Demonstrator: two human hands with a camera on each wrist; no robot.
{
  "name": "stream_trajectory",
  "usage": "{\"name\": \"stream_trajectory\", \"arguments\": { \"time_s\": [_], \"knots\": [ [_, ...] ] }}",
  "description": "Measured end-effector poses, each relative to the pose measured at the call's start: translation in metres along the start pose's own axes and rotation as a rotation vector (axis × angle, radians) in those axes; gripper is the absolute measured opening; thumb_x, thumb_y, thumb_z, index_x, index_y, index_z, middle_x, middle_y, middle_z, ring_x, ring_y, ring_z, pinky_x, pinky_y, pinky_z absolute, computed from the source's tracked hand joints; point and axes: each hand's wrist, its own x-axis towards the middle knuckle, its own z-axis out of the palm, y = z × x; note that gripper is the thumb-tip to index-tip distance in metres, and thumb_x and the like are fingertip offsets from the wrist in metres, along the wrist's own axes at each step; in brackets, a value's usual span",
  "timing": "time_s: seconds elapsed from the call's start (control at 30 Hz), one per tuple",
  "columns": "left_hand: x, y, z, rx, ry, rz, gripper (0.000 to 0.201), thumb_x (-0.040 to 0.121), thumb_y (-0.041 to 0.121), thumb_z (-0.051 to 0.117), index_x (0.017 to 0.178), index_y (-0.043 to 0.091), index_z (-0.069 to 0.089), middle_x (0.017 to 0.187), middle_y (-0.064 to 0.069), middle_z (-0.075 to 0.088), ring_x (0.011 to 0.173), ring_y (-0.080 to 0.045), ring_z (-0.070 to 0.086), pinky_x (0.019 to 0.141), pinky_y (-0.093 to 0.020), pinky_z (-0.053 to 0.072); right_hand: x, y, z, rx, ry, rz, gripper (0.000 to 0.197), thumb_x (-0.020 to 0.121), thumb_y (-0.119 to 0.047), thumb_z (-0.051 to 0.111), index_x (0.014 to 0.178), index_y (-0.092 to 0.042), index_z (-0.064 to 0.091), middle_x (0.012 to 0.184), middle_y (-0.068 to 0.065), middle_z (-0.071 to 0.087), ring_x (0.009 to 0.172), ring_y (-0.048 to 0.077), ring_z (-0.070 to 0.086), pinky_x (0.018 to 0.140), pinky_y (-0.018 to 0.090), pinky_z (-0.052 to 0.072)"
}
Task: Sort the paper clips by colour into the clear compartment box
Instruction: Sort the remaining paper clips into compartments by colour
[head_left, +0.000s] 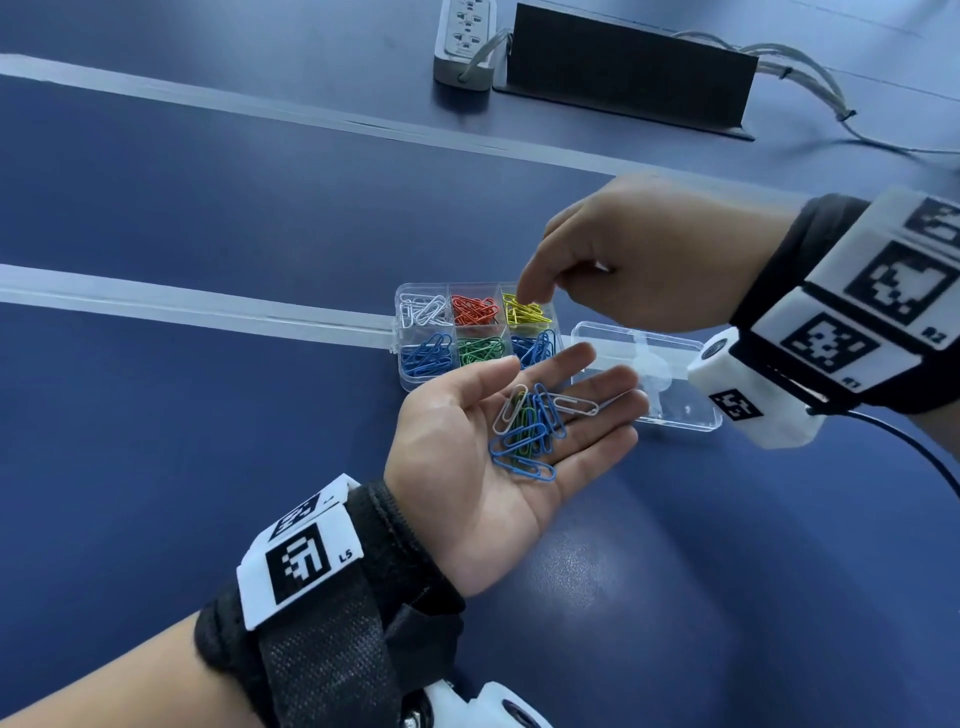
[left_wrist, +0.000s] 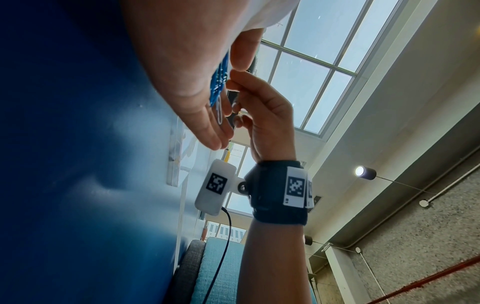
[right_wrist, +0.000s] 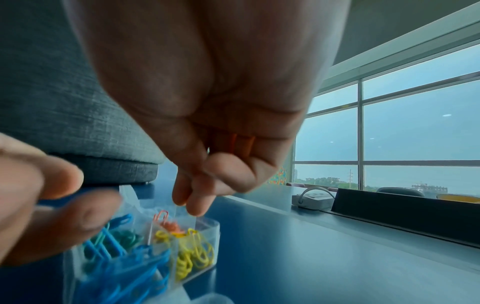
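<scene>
A smooth, matte dark-blue table (head_left: 208, 218) carries two pale, flat strips running slantwise across it. On the near strip's right end sits the clear compartment box (head_left: 397, 332), hard transparent plastic with rounded corners and six square cells in two rows of three. From the left, the far row holds white clips (head_left: 423, 310), red clips (head_left: 471, 309) and yellow clips (head_left: 524, 312); the near row holds blue clips (head_left: 427, 354), green clips (head_left: 480, 349) and a second lot of blue clips (head_left: 535, 347). All are thin looped wire with a glossy coating, tangled too thickly to count.

Just in front of the box the left hand (head_left: 488, 457) lies palm up, fingers straight and relaxed, cupping a small heap of loose clips (head_left: 530, 431): two white, several blue (five or so, overlapping) and at least one green beneath. A black fabric wrist strap with white marker blocks wraps each wrist.

To the right, the box's clear lid (head_left: 675, 415) lies flat on the table, hinged open. Above the yellow cell the right hand (head_left: 639, 260) points its index finger and thumb down, tips close together; the other fingers are curled, and the right wrist view shows something orange tucked against the palm (right_wrist: 244, 146), though what it is I cannot tell. At the table's far edge stand one grey-white power strip (head_left: 465, 41) and one black rectangular panel (head_left: 623, 67), with pale cables trailing off.
</scene>
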Motion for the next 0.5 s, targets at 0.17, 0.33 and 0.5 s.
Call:
{"name": "stream_trajectory", "arguments": {
  "time_s": [0.17,0.33,0.5],
  "knots": [
    [0.0,0.0,-0.001,0.006,-0.012,0.001,0.046,0.085,0.023,0.038,0.115,-0.005,0.059,0.112,-0.028,0.064,0.104,-0.041,0.062,0.088,-0.05,0.049,-0.014,-0.006,-0.008,0.084,0.088,-0.082,0.023,0.084,-0.021,0.054,0.094,-0.031,0.072,0.086,-0.008,0.07,0.067,0.009,0.057,0.063,0.016,0.041],
    [0.0,0.0,-0.003,0.016,-0.039,0.019,0.045,0.088,0.025,0.036,0.107,-0.004,0.065,0.106,-0.02,0.067,0.106,-0.038,0.061,0.096,-0.051,0.044,-0.031,-0.021,-0.004,0.109,-0.065,-0.183,0.022,0.073,-0.039,0.058,0.092,-0.035,0.07,0.075,-0.016,0.059,0.062,-0.006,0.05,0.059,0.006,0.035],
    [0.001,0.001,-0.003,0.001,-0.041,0.04,0.04,0.086,0.025,0.037,0.098,-0.001,0.066,0.095,-0.015,0.066,0.096,-0.033,0.062,0.094,-0.055,0.044,-0.033,-0.018,0.007,0.079,-0.064,-0.194,0.022,0.072,-0.041,0.062,0.091,-0.033,0.07,0.075,-0.015,0.053,0.063,-0.014,0.045,0.06,0.001,0.031]
  ]
}}
